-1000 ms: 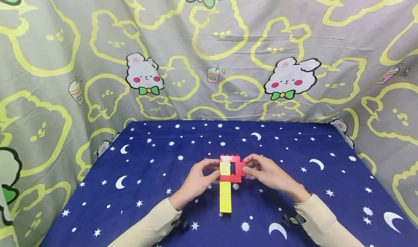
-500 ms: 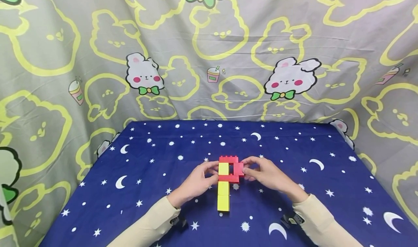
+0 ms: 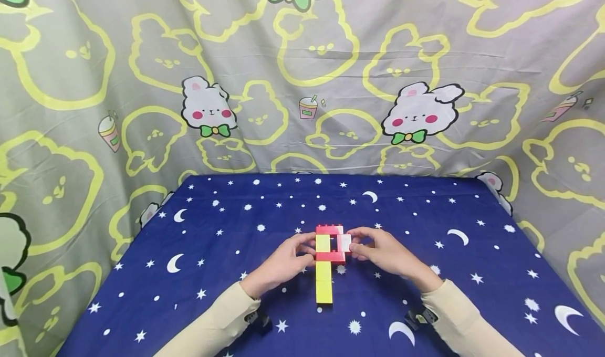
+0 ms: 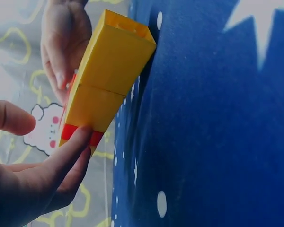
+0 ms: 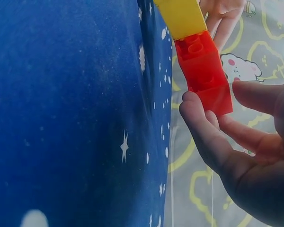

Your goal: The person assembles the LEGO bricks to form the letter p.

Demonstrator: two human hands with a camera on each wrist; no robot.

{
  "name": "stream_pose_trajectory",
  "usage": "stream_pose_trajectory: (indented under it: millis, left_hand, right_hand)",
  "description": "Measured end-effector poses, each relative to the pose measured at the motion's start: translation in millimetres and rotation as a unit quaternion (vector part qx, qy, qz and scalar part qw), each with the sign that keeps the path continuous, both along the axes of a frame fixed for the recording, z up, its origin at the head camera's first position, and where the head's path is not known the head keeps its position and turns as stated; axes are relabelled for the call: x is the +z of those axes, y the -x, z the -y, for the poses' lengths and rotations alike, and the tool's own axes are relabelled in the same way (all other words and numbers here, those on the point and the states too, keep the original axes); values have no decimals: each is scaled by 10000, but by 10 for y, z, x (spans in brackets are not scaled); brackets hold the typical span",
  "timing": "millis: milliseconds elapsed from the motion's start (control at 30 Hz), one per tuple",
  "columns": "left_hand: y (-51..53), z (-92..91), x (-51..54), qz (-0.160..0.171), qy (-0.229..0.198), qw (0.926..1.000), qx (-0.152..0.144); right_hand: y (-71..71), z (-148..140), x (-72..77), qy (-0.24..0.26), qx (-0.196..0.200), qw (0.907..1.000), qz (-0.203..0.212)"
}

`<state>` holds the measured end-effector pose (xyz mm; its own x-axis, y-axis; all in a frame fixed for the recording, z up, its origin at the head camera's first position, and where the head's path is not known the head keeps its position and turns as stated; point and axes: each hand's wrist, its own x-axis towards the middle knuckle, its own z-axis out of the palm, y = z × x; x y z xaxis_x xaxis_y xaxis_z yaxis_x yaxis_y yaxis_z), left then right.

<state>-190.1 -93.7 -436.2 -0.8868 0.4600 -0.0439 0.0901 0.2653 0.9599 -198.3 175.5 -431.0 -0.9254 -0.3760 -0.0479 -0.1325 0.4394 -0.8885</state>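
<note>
A P-shaped toy brick figure (image 3: 323, 271) is between my two hands in the head view. Yellow bricks form its stem, topped by a loop of red bricks and one yellow brick (image 3: 323, 243). On the loop's left side, my left hand (image 3: 283, 262) holds the figure by the fingertips; the left wrist view shows a finger on a red band (image 4: 97, 138), with the thumb apart from the bricks. My right hand (image 3: 389, 252) pinches the red brick (image 3: 344, 243) at the loop's right, its face pale with glare. The stem's hollow lower end (image 4: 128, 22) faces the left wrist camera.
A dark blue cloth (image 3: 227, 273) with white stars and moons covers the table. Behind and at both sides hangs a grey curtain (image 3: 264, 42) with yellow outlines and bunny prints. Each wrist wears a small black device (image 3: 259, 321).
The brick figure has shifted slightly left, both hands with it. Its tilt has changed a little, and glare now whitens the right red brick.
</note>
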Motion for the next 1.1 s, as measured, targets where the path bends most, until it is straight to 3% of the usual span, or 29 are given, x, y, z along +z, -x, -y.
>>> stream_pose_trajectory:
  millis: [467, 1100]
  left_hand:
    - [31, 38, 29, 626, -427, 9969, -190]
    - [38, 13, -39, 1039, -504, 9923, -441]
  right_hand:
    - [13, -8, -42, -505, -192, 9982, -252]
    - [-40, 62, -68, -977, -415, 9943, -29]
